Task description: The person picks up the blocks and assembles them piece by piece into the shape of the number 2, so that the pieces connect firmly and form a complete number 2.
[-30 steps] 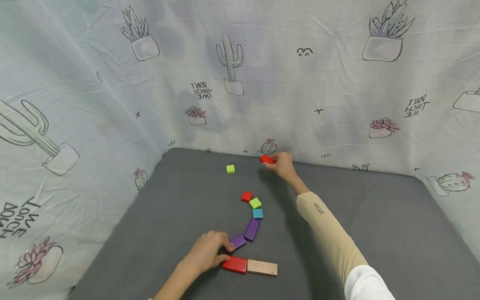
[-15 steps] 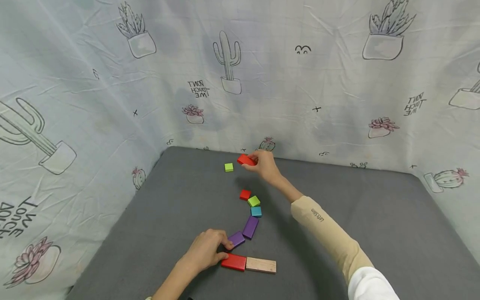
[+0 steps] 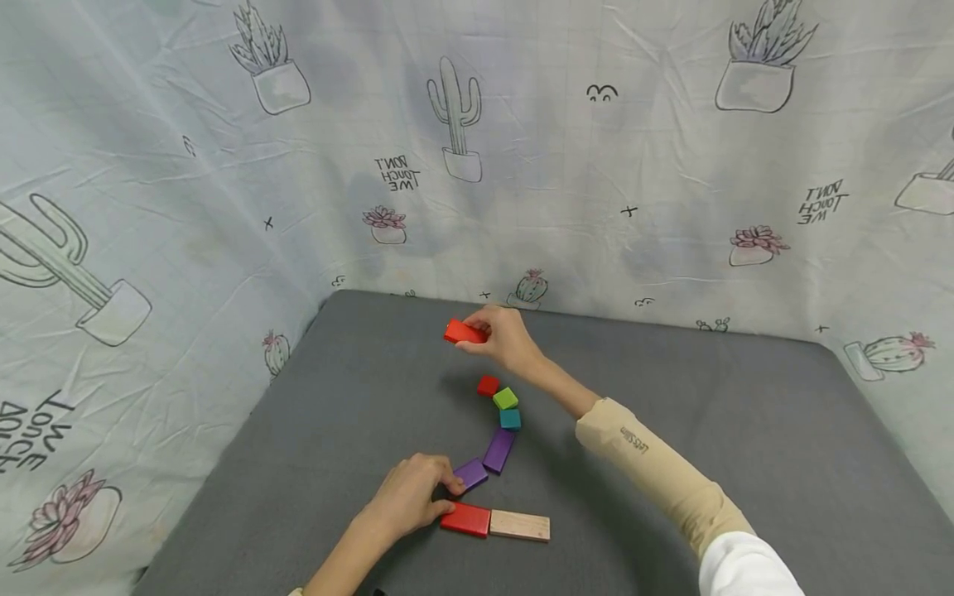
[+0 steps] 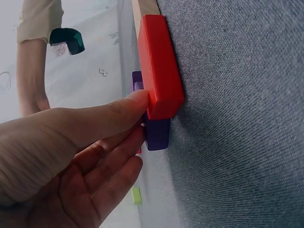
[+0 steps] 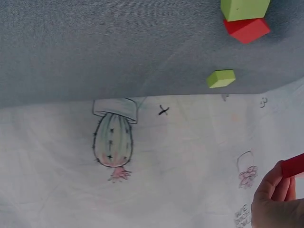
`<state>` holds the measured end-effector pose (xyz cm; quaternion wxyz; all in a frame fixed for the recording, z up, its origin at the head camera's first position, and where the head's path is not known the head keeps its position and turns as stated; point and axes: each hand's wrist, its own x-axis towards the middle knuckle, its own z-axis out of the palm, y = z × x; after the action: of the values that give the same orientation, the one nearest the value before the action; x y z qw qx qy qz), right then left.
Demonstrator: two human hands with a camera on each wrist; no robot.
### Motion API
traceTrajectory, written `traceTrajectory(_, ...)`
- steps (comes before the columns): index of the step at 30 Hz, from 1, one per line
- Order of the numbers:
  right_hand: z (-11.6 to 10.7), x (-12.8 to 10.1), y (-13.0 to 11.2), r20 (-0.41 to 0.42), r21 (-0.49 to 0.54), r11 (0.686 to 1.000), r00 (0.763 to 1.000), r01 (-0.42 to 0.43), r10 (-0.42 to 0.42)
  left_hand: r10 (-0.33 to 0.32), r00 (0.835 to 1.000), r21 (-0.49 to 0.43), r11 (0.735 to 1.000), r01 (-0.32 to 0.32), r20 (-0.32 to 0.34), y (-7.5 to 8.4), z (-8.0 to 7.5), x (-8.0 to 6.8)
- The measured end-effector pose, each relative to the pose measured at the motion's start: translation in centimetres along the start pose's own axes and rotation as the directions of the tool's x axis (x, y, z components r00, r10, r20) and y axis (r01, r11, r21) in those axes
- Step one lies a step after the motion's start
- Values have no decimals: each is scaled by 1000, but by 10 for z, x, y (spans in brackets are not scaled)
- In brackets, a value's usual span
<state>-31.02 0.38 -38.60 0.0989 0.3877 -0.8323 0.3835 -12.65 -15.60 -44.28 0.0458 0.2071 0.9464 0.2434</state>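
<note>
Nearest the camera, on the grey fabric worktop (image 3: 745, 430), the left hand (image 3: 408, 499) rests with its fingers (image 4: 135, 100) lightly curled, thumb tip touching the end of a flat red rectangular wooden block (image 3: 465, 520) and fingertips against a small purple wooden block (image 3: 471, 474). A natural wood rectangular block (image 3: 519, 526) abuts the red one. Beyond, a long purple block (image 3: 499, 450), a teal cube (image 3: 510, 419), a green cube (image 3: 505, 398) and a small red cube (image 3: 488, 385) form a curved line. Farther back, the right hand (image 3: 503, 335) pinches a second red rectangular block (image 3: 464, 333), held above the worktop.
</note>
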Motion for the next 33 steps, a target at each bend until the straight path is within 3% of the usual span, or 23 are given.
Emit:
traceTrajectory(5, 6, -9, -7, 92, -33, 997, 993, 75, -72, -30, 999, -22, 999, 30, 17, 9, 3, -7)
traceTrajectory(12, 20, -19, -8, 231, -52, 988, 964, 145, -129, -55, 998, -38, 998, 56, 22, 21, 7, -15)
traceTrajectory(19, 34, -28, -1, 346, -3, 996, 935, 86, -79, -65, 998, -34, 997, 66, 17, 33, 9, -22)
traceTrajectory(27, 35, -35, 2, 409, -1, 999, 912, -36, 33, -85, 996, -33, 996, 85, 15, 49, 11, -30)
traceTrajectory(33, 34, -40, -1, 464, -23, 998, 884, -62, 65, -108, 994, -37, 993, 109, 15, 60, 12, -36)
